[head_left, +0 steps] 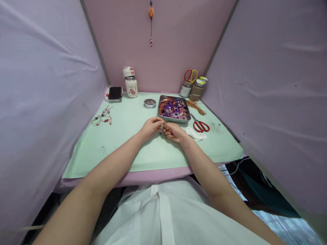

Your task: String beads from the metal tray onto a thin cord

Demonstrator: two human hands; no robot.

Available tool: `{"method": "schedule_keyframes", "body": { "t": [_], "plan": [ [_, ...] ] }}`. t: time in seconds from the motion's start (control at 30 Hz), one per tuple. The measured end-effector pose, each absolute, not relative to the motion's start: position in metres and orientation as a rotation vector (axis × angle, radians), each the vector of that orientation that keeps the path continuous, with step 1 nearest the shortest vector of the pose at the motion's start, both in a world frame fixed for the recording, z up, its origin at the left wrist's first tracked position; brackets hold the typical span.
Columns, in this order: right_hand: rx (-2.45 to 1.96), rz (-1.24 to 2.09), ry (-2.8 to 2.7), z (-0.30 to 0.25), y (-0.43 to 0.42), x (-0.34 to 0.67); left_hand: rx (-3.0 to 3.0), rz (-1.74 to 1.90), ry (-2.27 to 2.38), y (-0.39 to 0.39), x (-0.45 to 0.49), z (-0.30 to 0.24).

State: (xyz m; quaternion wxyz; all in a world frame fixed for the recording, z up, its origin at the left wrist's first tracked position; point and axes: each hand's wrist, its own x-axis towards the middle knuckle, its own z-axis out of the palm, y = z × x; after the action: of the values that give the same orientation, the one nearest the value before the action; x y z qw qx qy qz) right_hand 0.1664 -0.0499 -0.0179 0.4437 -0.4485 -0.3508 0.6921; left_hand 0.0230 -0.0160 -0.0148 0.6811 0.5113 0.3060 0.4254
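Note:
Both hands meet over the mint-green table top, just in front of a metal tray (174,120) of mixed beads, mostly purple. My left hand (151,127) pinches a small beaded cord (160,129) between thumb and fingertips. The fingers of my right hand (173,132) are closed on the same cord from the other side. A dark bead and some paler ones dangle between the hands; the finer detail is too small to make out. Beside my right hand lies a crumpled white cloth (196,134).
Red-handled scissors (201,126) and brown cords (196,107) lie right of the tray. Behind stand a jar with scissors (186,89), a brown jar (197,91), a round container (149,103), a white bottle (131,86) and a phone (115,93). Beaded strings (103,116) lie left. Cloth walls enclose the table.

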Motion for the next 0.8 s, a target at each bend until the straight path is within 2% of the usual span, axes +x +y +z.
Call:
{"method": "schedule_keyframes", "body": {
  "t": [0.13,0.33,0.5,0.8],
  "plan": [
    [-1.124,1.641,-0.92,-0.02,-0.05,0.166,1.14,0.974,0.67,-0.015,0.023,-0.016],
    [-1.174,1.182,-0.875,-0.023,-0.047,0.163,1.121,1.008,0.686,-0.012,0.022,-0.019],
    [-1.142,0.972,-1.144,-0.027,-0.047,0.163,1.15,1.014,0.699,-0.012,0.024,-0.021],
    [-1.136,0.831,-1.085,-0.035,-0.041,0.166,1.234,0.904,0.73,-0.009,0.024,-0.029]
  ]
}}
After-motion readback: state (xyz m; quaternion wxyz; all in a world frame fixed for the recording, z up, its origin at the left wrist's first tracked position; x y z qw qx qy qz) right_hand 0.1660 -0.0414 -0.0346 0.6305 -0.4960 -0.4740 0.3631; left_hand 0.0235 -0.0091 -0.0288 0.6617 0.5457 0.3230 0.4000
